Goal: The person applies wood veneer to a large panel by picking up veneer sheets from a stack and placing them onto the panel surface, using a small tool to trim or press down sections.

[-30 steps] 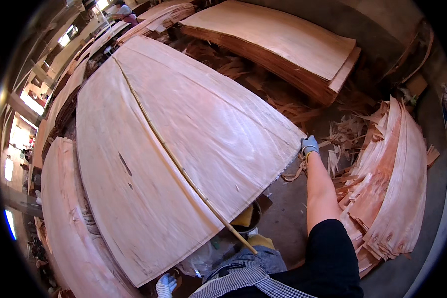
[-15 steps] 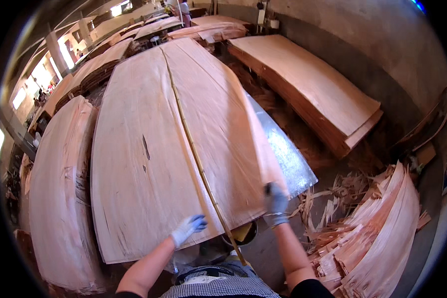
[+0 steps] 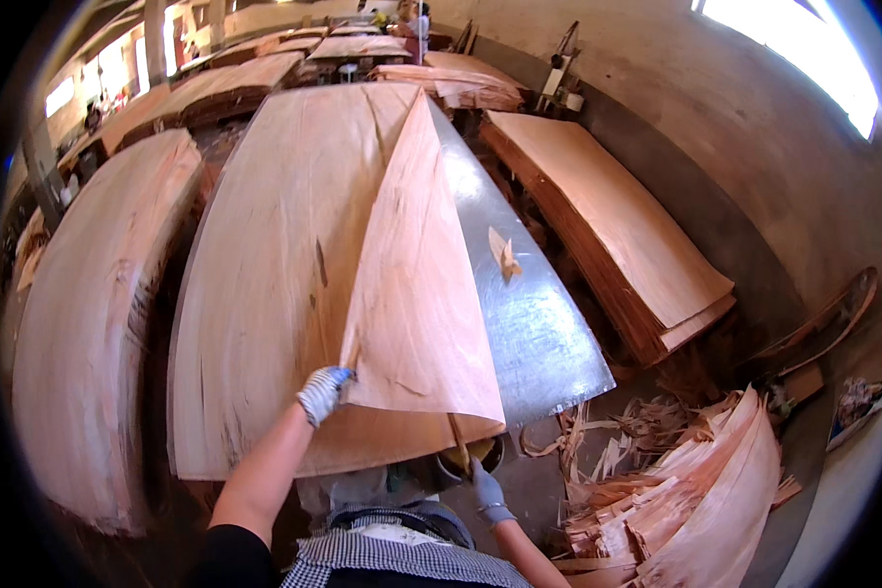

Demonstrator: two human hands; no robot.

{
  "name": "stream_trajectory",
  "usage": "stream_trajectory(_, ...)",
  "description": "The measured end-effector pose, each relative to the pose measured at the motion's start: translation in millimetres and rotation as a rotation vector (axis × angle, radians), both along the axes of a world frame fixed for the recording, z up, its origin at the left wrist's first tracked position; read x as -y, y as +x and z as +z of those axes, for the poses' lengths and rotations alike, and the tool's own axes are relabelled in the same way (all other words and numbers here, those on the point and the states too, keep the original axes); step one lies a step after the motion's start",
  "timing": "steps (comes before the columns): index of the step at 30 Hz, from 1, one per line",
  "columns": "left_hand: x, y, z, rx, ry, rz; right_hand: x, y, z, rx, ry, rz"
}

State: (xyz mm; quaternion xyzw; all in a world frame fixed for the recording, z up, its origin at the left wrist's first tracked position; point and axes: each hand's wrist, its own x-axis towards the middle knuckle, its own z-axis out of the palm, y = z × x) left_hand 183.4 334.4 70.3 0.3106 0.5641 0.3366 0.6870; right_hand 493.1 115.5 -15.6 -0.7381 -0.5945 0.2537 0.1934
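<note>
A large thin wood veneer sheet (image 3: 245, 294) covers the table in front of me, its right part folded over to the left as a flap (image 3: 421, 294). My left hand (image 3: 325, 392), in a striped glove, is closed on the flap's free edge near the front. My right hand (image 3: 488, 492), in a grey-blue glove, is low at the table's front edge, closed around the near end of a thin bamboo stick (image 3: 458, 438). The rest of the stick is hidden under the flap. The bared shiny metal tabletop (image 3: 539, 323) carries a small veneer scrap (image 3: 504, 253).
Veneer stacks stand to the left (image 3: 88, 333) and at the right (image 3: 617, 216). A heap of torn veneer (image 3: 686, 490) lies on the floor at the lower right. A dark bucket (image 3: 449, 465) sits below the front edge. Farther back, a person (image 3: 414, 29) stands among more stacks.
The sheet's right part has been folded leftward, covering most of the stick and baring the metal. My left hand has taken the flap's edge; my right hand has moved from the sheet's corner to the stick's end.
</note>
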Motion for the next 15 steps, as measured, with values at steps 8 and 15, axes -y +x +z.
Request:
stream_trajectory(8, 67.0, -112.7, -30.9, -0.175, 0.187, 0.07, 1.1, -42.9, -4.4, -0.683, 0.062, -0.431)
stream_trajectory(15, 124.5, -91.2, -38.2, -0.737, 0.474, 0.044, -57.1, -8.3, 54.1, -0.506, 0.343, -0.301)
